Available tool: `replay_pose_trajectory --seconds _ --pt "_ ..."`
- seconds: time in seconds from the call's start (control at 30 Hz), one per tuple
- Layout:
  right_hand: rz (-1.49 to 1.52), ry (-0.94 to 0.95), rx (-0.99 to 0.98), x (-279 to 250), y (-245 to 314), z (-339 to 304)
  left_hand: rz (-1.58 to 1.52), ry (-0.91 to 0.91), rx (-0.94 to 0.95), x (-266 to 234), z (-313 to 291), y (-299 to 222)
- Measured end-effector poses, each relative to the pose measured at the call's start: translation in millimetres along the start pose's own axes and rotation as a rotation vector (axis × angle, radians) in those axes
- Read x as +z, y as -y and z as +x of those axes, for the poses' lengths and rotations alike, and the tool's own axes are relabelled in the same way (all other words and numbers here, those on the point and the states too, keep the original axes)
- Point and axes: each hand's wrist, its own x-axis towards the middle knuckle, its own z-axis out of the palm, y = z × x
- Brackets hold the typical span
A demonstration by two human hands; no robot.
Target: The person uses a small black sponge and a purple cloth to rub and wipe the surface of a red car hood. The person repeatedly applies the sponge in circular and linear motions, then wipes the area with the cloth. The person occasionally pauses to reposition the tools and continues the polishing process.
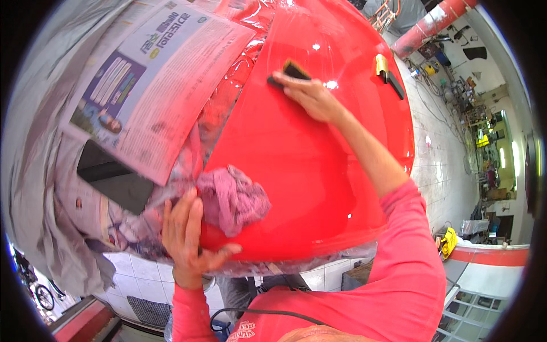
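Observation:
A glossy red car body panel, like a hood (268,182), spreads out before me. Toward its far side, my right hand (310,97) grips a black sanding block (296,69) with a yellowish edge and presses it to the paint. My left hand (188,233) rests at the near left edge of the panel with its fingers apart, holding nothing. Just beside it lies a crumpled pink rag (236,199). Farther right on the panel sits another black block (394,85) with a gold strip of paper (381,66) by its end.
Newspaper (165,74) and clear plastic film (225,91) border the panel's left side. On this masking lies a dark folded sheet (117,176). A grey cover (34,188) hangs at far left. Hoses and tools (450,97) line the tiled floor at right, near a red post (436,25).

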Motion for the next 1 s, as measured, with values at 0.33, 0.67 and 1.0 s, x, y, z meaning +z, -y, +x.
replay_pose_trajectory --seconds 0.33,0.67,1.0 --pt "-0.093 -0.558 0.434 79.8 104.4 -93.0 -0.057 -0.092 0.079 41.0 13.1 -47.8" --pt "-1.523 -0.282 -0.146 31.5 -47.0 -82.8 -0.688 -0.172 -0.44 -17.2 -283.2 -19.4" --pt "-0.943 -0.344 0.293 -33.3 -9.9 -41.2 -0.106 -0.196 -1.516 205.7 -734.8 136.4"
